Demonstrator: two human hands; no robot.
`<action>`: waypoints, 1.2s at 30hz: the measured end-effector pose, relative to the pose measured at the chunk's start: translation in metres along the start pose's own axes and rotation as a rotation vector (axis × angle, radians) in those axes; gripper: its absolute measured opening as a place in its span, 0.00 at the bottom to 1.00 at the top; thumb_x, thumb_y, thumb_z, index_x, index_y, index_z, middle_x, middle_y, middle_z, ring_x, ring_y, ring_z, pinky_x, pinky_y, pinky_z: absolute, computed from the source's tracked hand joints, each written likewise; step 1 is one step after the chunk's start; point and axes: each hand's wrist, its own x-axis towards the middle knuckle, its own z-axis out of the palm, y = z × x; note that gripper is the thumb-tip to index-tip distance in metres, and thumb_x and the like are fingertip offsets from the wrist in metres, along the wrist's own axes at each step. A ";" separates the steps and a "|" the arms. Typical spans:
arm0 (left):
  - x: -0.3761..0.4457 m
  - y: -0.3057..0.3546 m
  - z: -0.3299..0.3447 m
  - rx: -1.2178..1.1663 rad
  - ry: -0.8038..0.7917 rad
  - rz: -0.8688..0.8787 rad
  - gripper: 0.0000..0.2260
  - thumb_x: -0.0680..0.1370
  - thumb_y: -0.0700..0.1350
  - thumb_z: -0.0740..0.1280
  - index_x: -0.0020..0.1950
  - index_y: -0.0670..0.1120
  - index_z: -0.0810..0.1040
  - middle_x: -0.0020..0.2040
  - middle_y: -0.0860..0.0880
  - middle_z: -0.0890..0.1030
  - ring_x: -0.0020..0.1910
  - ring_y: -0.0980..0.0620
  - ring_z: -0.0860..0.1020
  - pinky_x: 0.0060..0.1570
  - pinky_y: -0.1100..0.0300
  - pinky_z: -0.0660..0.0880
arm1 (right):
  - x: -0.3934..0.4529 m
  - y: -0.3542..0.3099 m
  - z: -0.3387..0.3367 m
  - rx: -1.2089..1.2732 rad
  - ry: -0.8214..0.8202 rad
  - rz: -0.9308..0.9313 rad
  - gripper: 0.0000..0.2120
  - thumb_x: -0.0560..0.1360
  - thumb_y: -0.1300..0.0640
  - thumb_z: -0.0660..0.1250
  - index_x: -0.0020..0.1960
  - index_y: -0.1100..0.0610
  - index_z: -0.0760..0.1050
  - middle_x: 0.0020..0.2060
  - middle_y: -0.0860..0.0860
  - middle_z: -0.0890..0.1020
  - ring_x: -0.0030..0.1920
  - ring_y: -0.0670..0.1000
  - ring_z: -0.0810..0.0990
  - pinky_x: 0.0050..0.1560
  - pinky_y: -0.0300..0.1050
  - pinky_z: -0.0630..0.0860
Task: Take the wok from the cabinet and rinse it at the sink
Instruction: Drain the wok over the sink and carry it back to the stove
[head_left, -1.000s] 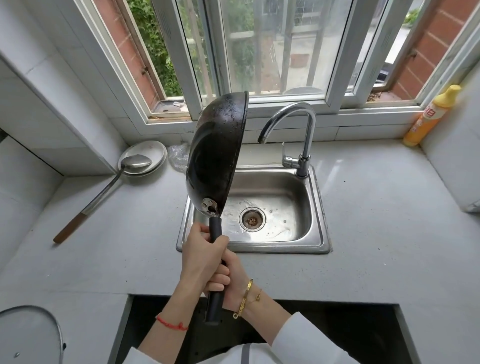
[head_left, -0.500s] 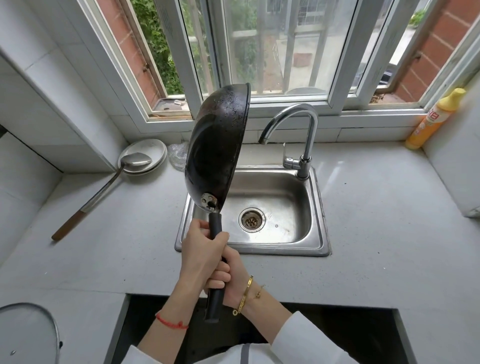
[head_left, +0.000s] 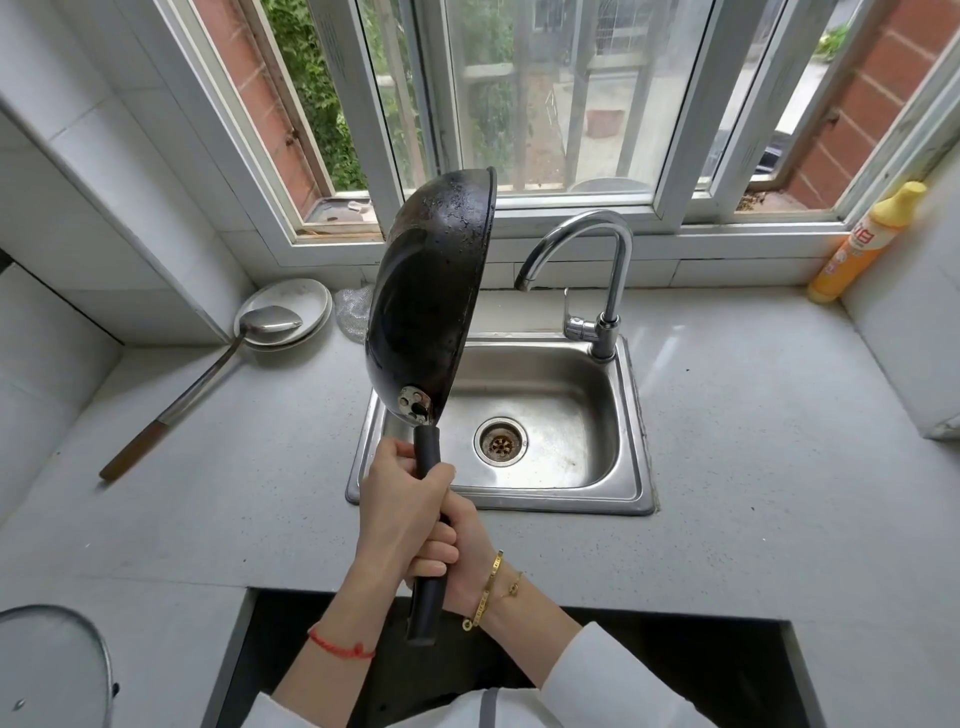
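Observation:
The black wok (head_left: 428, 296) stands on edge in the air over the left rim of the steel sink (head_left: 631, 426), its dark underside facing left and its inside hidden. Both hands grip its black handle. My left hand (head_left: 402, 506) holds the upper part of the handle. My right hand (head_left: 465, 551) wraps the handle below it, partly hidden behind the left hand. The chrome tap (head_left: 597, 270) arches over the back of the sink, with no water running.
A metal ladle (head_left: 208, 369) with a wooden grip lies on the counter at left, its bowl in a white dish (head_left: 306, 299). A yellow detergent bottle (head_left: 862, 244) stands back right. A glass lid (head_left: 52, 670) sits bottom left. A dark cutout (head_left: 675, 670) opens in the counter in front.
The wok has stayed on edge over the sink, shifting only slightly with the view. Both hands keep the same grip on the handle.

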 end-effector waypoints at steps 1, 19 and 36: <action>0.000 -0.001 0.000 -0.003 0.002 -0.002 0.08 0.73 0.41 0.69 0.49 0.47 0.71 0.37 0.45 0.81 0.34 0.53 0.79 0.33 0.65 0.71 | 0.000 0.000 0.000 0.008 0.000 0.004 0.20 0.69 0.50 0.69 0.21 0.55 0.70 0.13 0.45 0.68 0.13 0.44 0.67 0.14 0.32 0.62; -0.007 -0.007 0.001 -0.017 0.023 -0.014 0.09 0.73 0.41 0.69 0.51 0.46 0.72 0.37 0.45 0.82 0.35 0.51 0.80 0.33 0.64 0.71 | -0.006 0.006 -0.001 -0.033 -0.015 0.003 0.20 0.70 0.51 0.67 0.22 0.54 0.71 0.14 0.45 0.69 0.13 0.43 0.68 0.14 0.32 0.64; -0.015 -0.007 0.003 -0.030 0.023 -0.018 0.09 0.73 0.41 0.69 0.51 0.46 0.72 0.37 0.46 0.81 0.34 0.51 0.80 0.32 0.63 0.73 | -0.013 0.008 -0.002 -0.063 -0.032 -0.012 0.18 0.64 0.51 0.77 0.23 0.54 0.73 0.14 0.45 0.69 0.13 0.43 0.68 0.14 0.32 0.64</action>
